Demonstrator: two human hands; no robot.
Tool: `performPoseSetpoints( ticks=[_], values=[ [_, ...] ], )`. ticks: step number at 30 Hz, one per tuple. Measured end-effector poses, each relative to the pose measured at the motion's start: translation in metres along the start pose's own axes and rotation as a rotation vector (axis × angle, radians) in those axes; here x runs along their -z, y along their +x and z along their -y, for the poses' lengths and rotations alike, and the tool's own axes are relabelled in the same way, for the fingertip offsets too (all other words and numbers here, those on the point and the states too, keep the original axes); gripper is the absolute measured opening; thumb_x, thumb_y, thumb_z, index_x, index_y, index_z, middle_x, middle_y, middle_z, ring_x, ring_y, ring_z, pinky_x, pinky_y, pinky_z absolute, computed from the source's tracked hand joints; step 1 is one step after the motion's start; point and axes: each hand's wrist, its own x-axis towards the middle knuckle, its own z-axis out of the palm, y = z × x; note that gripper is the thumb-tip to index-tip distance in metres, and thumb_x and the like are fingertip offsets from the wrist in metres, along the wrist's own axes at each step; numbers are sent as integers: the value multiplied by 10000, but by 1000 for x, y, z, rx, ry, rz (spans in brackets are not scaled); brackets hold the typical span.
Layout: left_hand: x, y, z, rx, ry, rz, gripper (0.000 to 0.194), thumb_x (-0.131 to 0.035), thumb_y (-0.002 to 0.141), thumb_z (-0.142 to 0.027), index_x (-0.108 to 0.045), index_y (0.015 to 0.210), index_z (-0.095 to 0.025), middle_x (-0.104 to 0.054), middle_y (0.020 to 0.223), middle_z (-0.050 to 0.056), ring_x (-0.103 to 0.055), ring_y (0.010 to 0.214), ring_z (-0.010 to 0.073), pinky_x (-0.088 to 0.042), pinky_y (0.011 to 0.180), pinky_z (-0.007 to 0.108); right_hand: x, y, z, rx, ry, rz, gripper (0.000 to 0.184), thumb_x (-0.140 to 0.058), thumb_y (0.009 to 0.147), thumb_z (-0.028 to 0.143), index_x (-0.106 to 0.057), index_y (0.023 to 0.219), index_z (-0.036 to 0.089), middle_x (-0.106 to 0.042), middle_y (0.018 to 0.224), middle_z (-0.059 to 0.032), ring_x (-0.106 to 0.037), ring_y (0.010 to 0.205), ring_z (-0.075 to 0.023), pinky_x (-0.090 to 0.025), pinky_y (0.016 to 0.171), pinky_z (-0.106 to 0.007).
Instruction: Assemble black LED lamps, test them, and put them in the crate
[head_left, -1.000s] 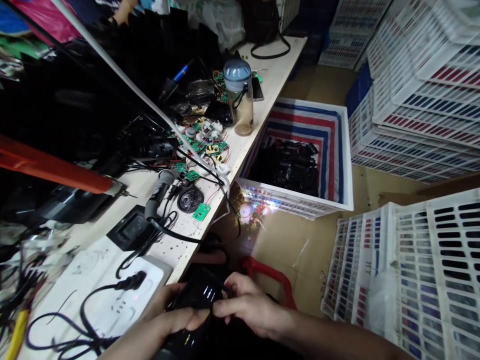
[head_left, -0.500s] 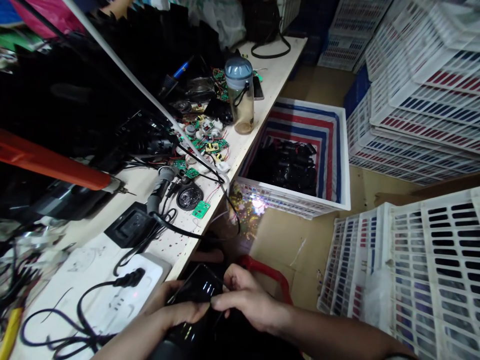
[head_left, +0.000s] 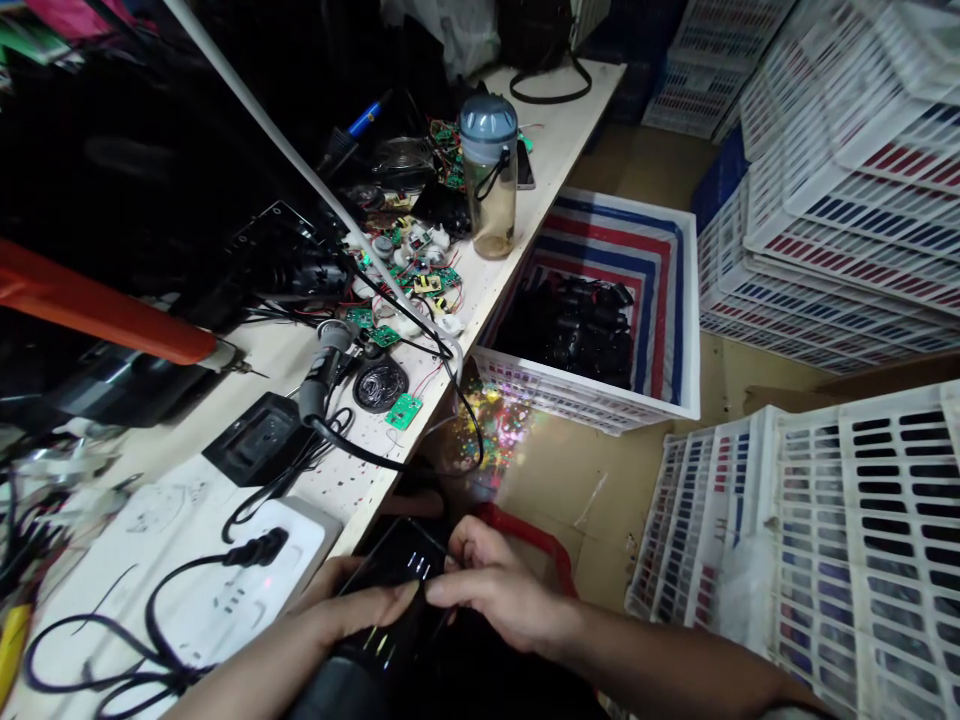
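Both my hands meet low in the head view, just off the edge of the workbench (head_left: 525, 150). My left hand (head_left: 345, 605) wraps round a glossy black device (head_left: 401, 560) with small lit marks on its face. My right hand (head_left: 491, 585) is closed in a pinch against the right edge of the same device; what its fingertips press on is hidden. A white power strip (head_left: 225, 590) with a black plug lies on the bench just left of my left hand.
The bench holds green circuit boards (head_left: 405, 410), a round black speaker (head_left: 380, 383), a grey microphone (head_left: 322, 365), a capped bottle (head_left: 491, 175) and tangled black cables. A striped white crate (head_left: 660, 320) of black parts stands on the floor, a red handle (head_left: 532, 540) nearby, stacked white crates (head_left: 840, 200) to the right.
My view has shifted slightly down and to the left. Both hands keep hold of the black device, which has tilted a little; the coloured light spots on the floor have moved.
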Motion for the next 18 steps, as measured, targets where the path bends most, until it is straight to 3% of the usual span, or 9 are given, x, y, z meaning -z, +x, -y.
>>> performPoseSetpoints(
  ticks=[7,13,18],
  values=[
    [-2,-14,-12,-46,103,27,353,-825,484,-472,-697,665,-197,-731,618,66,-717,680,324,-604,672,378,-2,-2,1,7,-3,3,510,-869,449,340,-443,692,202,-497,571,102,-471,507,-82,-355,470,-211],
    [2,-12,-6,-26,59,-106,388,-848,457,-378,-675,757,-202,-731,644,73,-726,772,350,-605,695,379,-1,-1,0,22,-6,-5,517,-870,462,359,-435,695,204,-500,560,108,-467,508,-80,-355,473,-211],
    [-1,-8,-3,-32,69,-125,354,-853,459,-384,-658,698,-210,-716,595,58,-728,762,344,-603,688,373,-1,-1,1,22,5,-6,498,-864,458,323,-446,699,201,-518,570,110,-470,508,-77,-362,473,-215]
  ],
)
